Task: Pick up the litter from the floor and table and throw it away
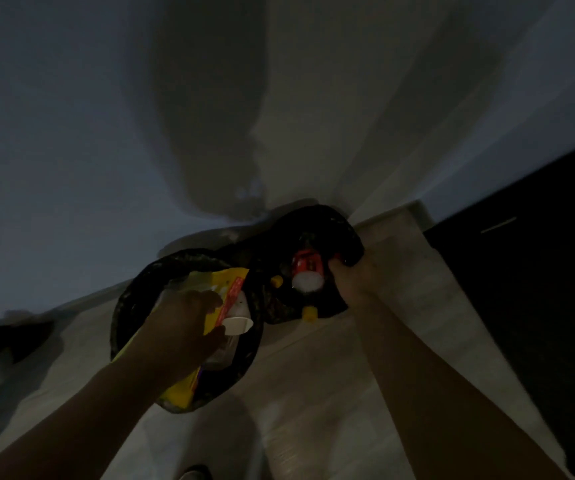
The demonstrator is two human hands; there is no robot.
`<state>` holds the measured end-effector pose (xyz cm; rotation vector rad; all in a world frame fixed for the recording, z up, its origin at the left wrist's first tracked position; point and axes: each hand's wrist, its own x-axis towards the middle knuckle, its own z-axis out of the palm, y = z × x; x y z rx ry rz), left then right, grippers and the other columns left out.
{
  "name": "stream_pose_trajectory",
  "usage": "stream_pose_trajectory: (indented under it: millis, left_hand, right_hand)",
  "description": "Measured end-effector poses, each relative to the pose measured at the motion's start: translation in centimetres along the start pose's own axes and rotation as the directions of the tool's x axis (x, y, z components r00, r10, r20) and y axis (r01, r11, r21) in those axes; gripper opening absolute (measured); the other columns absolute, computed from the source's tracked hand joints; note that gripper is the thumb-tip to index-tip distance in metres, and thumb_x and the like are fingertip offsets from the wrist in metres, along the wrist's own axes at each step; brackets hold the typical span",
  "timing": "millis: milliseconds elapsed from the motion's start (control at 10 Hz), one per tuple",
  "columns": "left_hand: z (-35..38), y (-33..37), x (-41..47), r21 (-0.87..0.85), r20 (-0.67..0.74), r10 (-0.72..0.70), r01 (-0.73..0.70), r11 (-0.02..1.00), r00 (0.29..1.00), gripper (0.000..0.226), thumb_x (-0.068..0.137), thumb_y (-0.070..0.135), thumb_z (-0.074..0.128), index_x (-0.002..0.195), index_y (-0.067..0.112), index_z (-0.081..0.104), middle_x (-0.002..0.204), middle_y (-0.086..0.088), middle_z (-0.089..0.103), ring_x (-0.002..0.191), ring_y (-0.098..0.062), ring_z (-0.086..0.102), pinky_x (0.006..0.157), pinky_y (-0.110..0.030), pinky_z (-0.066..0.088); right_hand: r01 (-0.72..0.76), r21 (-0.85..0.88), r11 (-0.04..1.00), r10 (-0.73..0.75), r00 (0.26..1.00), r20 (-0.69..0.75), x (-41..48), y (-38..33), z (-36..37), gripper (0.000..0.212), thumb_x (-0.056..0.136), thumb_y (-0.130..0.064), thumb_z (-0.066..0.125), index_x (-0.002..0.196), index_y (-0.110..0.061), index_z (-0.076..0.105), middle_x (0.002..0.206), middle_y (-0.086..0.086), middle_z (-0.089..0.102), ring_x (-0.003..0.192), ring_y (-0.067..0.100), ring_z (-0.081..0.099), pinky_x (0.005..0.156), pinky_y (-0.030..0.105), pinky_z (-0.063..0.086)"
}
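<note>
You'll see yellow wrapper (pixel 225 289) and white cup (pixel 238 325) left of center; red cup (pixel 307 264) tipped inside black bag (pixel 317 220).

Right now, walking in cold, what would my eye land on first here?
The bright yellow wrapper stands out most in the dim picture, gripped by the left hand low in the middle, over a black rubbish bag on the floor by the wall. Just right of it, a red container with a white end lies inside the bag, whose edge the right hand holds.
</note>
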<state>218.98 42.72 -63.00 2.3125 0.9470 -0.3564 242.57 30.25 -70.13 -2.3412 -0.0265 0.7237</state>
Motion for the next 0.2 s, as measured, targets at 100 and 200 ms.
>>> stream_pose_trajectory:
  millis: [100, 200]
  left_hand:
    - [0.0, -0.3, -0.3, -0.051, 0.015, -0.034, 0.035, 0.998, 0.999, 0.041, 0.087, 0.028, 0.064, 0.126, 0.021, 0.055, 0.123, 0.002, 0.061, 0.108, -0.014, 0.058, 0.081, -0.023, 0.044]
    - [-1.5, 0.4, -1.5, -0.05, 0.008, -0.024, 0.024, 0.998, 1.0, 0.041, 0.087, 0.029, 0.063, 0.126, 0.021, 0.055, 0.123, 0.001, 0.06, 0.109, -0.016, 0.057, 0.086, -0.026, 0.046]
  right_hand:
    - [0.044, 0.042, 0.998, -0.047, 0.997, 0.056, -2.0, 0.9, 0.0, 0.061, 0.087, -0.023, 0.067, 0.14, -0.005, 0.041, 0.134, 0.011, 0.053, 0.12, 0.026, 0.052, 0.097, 0.027, 0.043]
    - [0.074, 0.022, 0.997, -0.076, 0.988, 0.132, -5.9, 2.1, -1.3, 0.053, 0.086, -0.014, 0.066, 0.134, -0.006, 0.046, 0.122, 0.009, 0.056, 0.115, 0.028, 0.054, 0.091, 0.032, 0.047]
